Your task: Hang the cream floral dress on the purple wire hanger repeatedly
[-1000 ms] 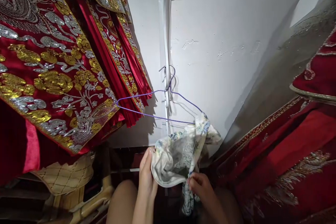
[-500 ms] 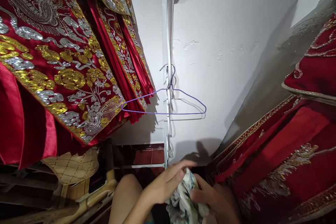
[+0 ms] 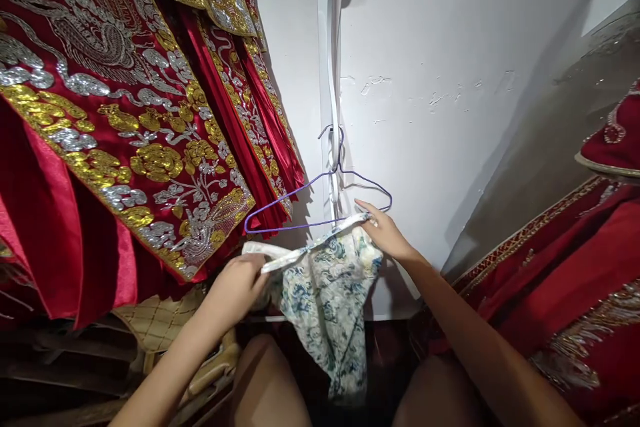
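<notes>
A white garment with a blue-green print hangs down from a pale band stretched between my two hands; its exact kind does not show. My left hand is closed on the left end of the band, knuckles up. At the band's right end my right hand grips with thumb and fingers, close to the lower right of a purple wire hanger. The hanger's hook sits on a white vertical strip, and its lower bar runs just above the garment. No cloth is over the hanger.
Red costumes with gold and silver sequins hang at the left. More red beaded cloth fills the right side. A wooden chair with a quilted pad stands lower left. Behind the hanger is a white wall.
The garment was bunched low in my lap between both hands. Now it is raised and spread, with my hands far apart along its band. The hanger has tilted slightly.
</notes>
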Action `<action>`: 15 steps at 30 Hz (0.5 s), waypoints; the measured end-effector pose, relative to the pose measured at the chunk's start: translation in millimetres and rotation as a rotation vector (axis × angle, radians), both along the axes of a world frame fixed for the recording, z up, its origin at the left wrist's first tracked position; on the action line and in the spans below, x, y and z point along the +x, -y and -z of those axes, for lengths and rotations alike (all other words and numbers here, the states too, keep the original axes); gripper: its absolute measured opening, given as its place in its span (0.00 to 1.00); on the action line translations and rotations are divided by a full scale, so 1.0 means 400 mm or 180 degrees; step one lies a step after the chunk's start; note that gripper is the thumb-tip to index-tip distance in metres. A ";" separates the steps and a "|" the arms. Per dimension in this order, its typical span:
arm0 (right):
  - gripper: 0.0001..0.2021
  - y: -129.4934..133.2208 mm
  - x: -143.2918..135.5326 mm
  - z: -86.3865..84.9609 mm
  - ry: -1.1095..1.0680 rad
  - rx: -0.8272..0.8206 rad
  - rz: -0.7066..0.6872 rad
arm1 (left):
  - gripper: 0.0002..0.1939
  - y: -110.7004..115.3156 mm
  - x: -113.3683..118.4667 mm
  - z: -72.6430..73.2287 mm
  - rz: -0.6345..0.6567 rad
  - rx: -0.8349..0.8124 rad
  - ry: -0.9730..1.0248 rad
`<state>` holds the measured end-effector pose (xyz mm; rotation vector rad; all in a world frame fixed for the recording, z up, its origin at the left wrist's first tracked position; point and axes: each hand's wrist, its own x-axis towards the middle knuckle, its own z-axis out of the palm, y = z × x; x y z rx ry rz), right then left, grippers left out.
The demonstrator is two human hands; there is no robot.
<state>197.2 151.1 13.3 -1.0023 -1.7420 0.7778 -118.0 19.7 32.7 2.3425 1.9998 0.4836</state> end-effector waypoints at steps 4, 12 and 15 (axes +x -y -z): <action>0.15 -0.037 -0.034 0.027 0.0199 -0.0159 0.0112 | 0.15 0.023 0.005 -0.060 -0.0310 0.0404 -0.0019; 0.17 0.054 0.035 -0.014 0.0224 -0.0262 0.0826 | 0.15 -0.017 0.043 -0.133 -0.0130 0.1292 0.0476; 0.19 0.082 0.044 -0.025 0.0166 -0.0279 0.0667 | 0.16 -0.081 0.085 -0.166 0.0298 0.1221 0.0702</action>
